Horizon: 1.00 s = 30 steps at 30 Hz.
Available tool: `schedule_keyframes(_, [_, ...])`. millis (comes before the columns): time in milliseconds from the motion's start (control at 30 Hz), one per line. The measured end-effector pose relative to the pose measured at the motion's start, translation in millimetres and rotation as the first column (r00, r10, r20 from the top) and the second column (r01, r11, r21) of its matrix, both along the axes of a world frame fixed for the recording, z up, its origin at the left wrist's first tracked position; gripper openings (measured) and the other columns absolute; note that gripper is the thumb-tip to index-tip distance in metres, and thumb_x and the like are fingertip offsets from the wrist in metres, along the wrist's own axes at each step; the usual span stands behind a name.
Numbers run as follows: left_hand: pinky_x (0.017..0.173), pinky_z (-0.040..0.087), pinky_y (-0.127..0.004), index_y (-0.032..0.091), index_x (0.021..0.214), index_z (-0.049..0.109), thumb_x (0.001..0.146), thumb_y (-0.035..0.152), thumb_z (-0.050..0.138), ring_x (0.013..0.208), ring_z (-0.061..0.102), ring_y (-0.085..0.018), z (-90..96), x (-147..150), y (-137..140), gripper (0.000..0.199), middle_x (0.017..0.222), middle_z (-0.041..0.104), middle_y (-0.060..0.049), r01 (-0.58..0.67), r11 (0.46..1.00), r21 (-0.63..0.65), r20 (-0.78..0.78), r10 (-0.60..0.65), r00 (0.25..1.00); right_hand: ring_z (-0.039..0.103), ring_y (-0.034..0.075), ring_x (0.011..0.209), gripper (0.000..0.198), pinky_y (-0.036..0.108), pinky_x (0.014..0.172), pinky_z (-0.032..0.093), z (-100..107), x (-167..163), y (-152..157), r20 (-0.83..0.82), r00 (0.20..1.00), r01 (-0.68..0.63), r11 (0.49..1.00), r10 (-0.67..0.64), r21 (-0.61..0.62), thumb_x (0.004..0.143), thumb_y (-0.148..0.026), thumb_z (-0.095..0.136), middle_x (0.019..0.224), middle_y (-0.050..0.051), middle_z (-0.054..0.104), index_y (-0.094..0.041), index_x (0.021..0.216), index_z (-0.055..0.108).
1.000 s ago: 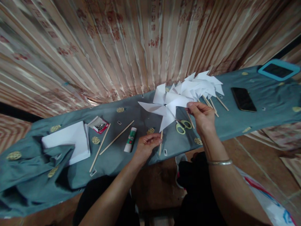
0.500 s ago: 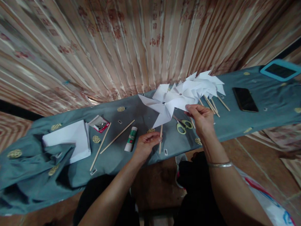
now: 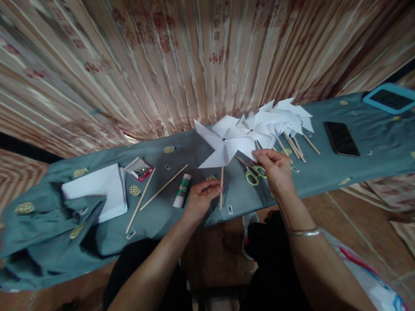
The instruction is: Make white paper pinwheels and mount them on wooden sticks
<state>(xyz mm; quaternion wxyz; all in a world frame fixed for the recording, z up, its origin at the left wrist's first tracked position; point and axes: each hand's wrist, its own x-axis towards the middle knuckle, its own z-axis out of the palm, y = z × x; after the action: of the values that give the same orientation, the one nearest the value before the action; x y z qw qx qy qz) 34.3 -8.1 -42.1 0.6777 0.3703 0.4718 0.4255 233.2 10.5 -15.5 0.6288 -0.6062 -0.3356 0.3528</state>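
A white paper pinwheel point(image 3: 223, 140) with a metal pin at its centre stands just above the cloth-covered table. My left hand point(image 3: 201, 199) is closed on its wooden stick point(image 3: 222, 191), thumb and fingers pinching it below the blades. At the right-hand blade, my right hand point(image 3: 274, 169) pinches the tip between thumb and finger. Behind and to the right, several finished-looking pinwheels point(image 3: 288, 118) lie overlapping, their sticks pointing toward me. Yellow-green scissors point(image 3: 252, 175) lie beneath my right hand, partly covered. A glue stick point(image 3: 182, 191) rests left of my left hand.
Two loose wooden sticks point(image 3: 164, 187) lie left of the glue stick, by a small open box of pins point(image 3: 139, 169). Farther left is a stack of white paper point(image 3: 109, 188), partly under folded cloth. A black phone point(image 3: 341, 138) and a blue-framed tablet point(image 3: 391, 98) lie right.
The pinwheel's blades have turned slightly clockwise, the right-hand tip moving down with my right hand. My left hand keeps its hold on the stick. The view has shifted a little.
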Motion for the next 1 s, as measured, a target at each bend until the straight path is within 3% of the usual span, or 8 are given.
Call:
schedule_keyframes(267, [0.074, 0.05, -0.029, 0.017, 0.073, 0.076, 0.051, 0.031, 0.085, 0.071, 0.062, -0.015, -1.1, 0.2, 1.1, 0.027, 0.074, 0.073, -0.003, -0.025, 1.0, 0.001, 0.012, 0.025, 1.0, 0.037, 0.008, 0.048, 0.025, 0.024, 0.048, 0.028, 0.7, -7.9, -7.3, 0.099, 0.991, -0.087, 0.996, 0.088, -0.016, 0.067, -0.042, 0.073, 0.049, -0.005, 0.05, -0.019, 0.06, 0.067])
schedule_keyframes(767, [0.076, 0.05, -0.03, 0.017, 0.076, 0.076, 0.055, 0.029, 0.083, 0.073, 0.063, -0.016, -2.9, 1.5, 1.8, 0.025, 0.076, 0.073, -0.003, -0.035, 0.999, 0.013, 0.004, 0.034, 0.999, 0.042, 0.01, 0.053, 0.031, 0.024, 0.052, 0.033, 6.8, -29.0, -15.7, 0.11, 0.967, -0.226, 0.973, 0.231, -0.054, 0.068, -0.046, 0.071, 0.053, -0.003, 0.053, -0.019, 0.054, 0.06])
schedule_keyframes(1000, [0.077, 0.05, -0.03, 0.017, 0.074, 0.076, 0.054, 0.027, 0.082, 0.072, 0.062, -0.015, -3.7, 2.5, 2.2, 0.023, 0.075, 0.072, -0.002, -0.046, 0.999, 0.016, 0.005, 0.046, 0.999, 0.036, 0.008, 0.05, 0.032, 0.024, 0.05, 0.026, 4.7, -33.3, -16.8, 0.08, 0.957, -0.273, 0.96, 0.278, -0.069, 0.068, -0.045, 0.071, 0.05, -0.004, 0.048, -0.019, 0.053, 0.059])
